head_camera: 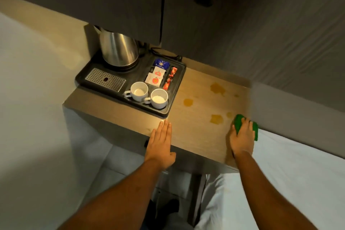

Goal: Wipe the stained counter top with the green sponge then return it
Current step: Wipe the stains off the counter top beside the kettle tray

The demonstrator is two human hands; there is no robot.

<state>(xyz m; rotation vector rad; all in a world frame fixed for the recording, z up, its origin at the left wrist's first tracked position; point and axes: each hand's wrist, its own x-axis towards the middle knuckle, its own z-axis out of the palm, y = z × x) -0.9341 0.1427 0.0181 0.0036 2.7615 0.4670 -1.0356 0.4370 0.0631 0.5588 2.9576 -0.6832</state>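
The wooden counter top [197, 132] carries several yellow-brown stains: one large stain [217, 87] at the back, one stain [188, 102] in the middle, and one stain [216, 118] near the sponge. A green sponge [239, 120] lies at the counter's right edge, with my right hand [242, 139] pressed over it, fingers curled around it. My left hand [161, 144] rests flat on the counter's front edge, fingers straight and together, holding nothing.
A black tray [175, 99] on the left of the counter holds a steel kettle [119, 48], two white cups [139, 91] [158, 98], sachets [155, 78] and a metal drip grate [105, 79]. Dark cabinets hang above. A white bed sheet [289, 164] borders the counter's right.
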